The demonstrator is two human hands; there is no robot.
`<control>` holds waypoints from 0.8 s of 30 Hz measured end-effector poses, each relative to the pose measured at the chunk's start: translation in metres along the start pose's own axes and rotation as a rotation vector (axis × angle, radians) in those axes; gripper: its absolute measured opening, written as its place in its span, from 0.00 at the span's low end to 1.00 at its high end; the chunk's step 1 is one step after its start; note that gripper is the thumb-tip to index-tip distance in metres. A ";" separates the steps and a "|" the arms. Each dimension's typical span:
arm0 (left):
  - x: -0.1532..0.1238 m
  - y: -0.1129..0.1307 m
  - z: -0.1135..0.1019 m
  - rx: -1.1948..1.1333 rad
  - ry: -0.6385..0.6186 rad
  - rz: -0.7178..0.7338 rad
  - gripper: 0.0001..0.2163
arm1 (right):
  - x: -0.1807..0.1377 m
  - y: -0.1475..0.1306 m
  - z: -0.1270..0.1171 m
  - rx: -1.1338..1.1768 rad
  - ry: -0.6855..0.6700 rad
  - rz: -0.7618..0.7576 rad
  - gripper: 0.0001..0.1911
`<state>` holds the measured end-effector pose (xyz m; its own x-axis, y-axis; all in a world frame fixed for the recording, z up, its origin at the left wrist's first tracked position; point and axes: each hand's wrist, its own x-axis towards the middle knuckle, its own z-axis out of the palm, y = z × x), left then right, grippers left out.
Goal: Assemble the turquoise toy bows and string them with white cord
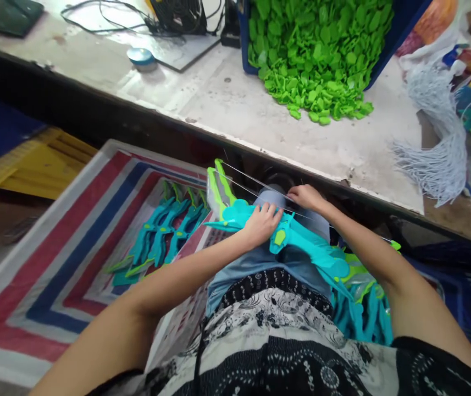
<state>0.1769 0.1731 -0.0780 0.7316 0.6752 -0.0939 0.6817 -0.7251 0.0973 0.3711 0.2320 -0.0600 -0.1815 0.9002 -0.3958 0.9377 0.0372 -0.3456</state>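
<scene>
A teal toy bow (313, 242) with lime-green tips lies across my lap. My left hand (262, 223) is wrapped over its body, left of the green button at its middle. White string (245, 179) runs from the green tip at the left towards the right end. My right hand (307, 197) is closed in a pinch on this string, just above the bow and apart from its body. The pinched fingertips are small in view. Part of the bow's right end is behind my right forearm.
A workbench (202, 104) runs in front of me, with green plastic pieces (321, 66) spilling from a blue bin (245, 44). White string bundles (445, 132) hang at right. More teal bows (161, 231) lie in a striped-lined crate (49, 275) at left; others (363, 313) are at right.
</scene>
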 end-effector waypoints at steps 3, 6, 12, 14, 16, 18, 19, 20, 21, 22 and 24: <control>0.010 -0.008 -0.005 -0.027 -0.036 0.038 0.14 | -0.025 0.017 -0.015 -0.039 0.199 -0.075 0.14; 0.025 -0.015 -0.009 -0.061 -0.058 0.114 0.12 | -0.044 0.026 -0.026 -0.001 0.307 -0.157 0.14; 0.030 -0.028 -0.017 -0.129 -0.160 0.104 0.11 | -0.049 0.004 -0.046 0.075 0.473 -0.316 0.13; 0.011 -0.036 -0.015 -0.152 -0.129 0.045 0.12 | -0.045 -0.009 -0.057 0.093 0.522 -0.362 0.12; -0.019 -0.051 -0.010 -0.189 -0.077 -0.043 0.12 | -0.039 -0.026 -0.070 0.103 0.559 -0.384 0.11; -0.063 -0.074 -0.002 -0.270 -0.029 -0.157 0.12 | -0.031 -0.046 -0.081 0.124 0.589 -0.380 0.09; -0.089 -0.089 0.002 -0.332 -0.010 -0.231 0.11 | -0.025 -0.059 -0.085 0.145 0.597 -0.372 0.08; -0.117 -0.106 0.008 -0.417 0.006 -0.300 0.12 | -0.019 -0.073 -0.087 0.174 0.594 -0.366 0.08; -0.148 -0.124 0.015 -0.499 0.028 -0.398 0.14 | -0.010 -0.089 -0.087 0.208 0.576 -0.367 0.08; -0.180 -0.142 0.023 -0.548 0.038 -0.531 0.15 | 0.001 -0.106 -0.083 0.240 0.539 -0.384 0.08; -0.242 -0.177 0.042 -0.590 -0.016 -0.803 0.21 | 0.031 -0.142 -0.065 0.275 0.418 -0.461 0.09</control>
<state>-0.1205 0.1325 -0.1144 0.0560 0.9310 -0.3607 0.8697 0.1320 0.4756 0.2516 0.2829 0.0318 -0.3630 0.9129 0.1867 0.6721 0.3953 -0.6262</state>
